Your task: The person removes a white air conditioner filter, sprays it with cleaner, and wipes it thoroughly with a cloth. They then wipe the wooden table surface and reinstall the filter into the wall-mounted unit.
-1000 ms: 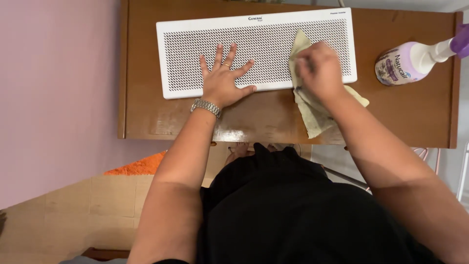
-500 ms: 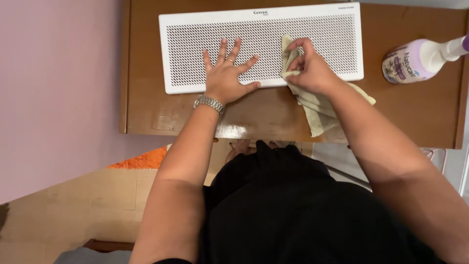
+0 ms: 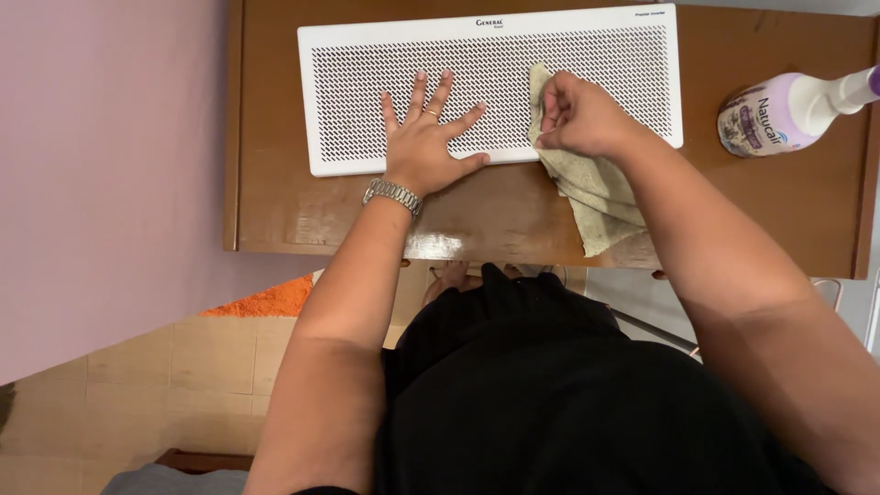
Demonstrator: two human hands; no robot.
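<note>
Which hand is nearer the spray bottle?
Right. The right hand, gripping the cloth on the white perforated panel, sits nearer the spray bottle; the left hand lies flat on the panel, farther away.

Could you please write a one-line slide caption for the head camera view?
Left hand flat on a white perforated panel; right hand presses a cloth on it.

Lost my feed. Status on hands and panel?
Left hand flat on panel, fingers spread. Right hand gripping cloth on panel. Spray bottle off right, clear.
</note>
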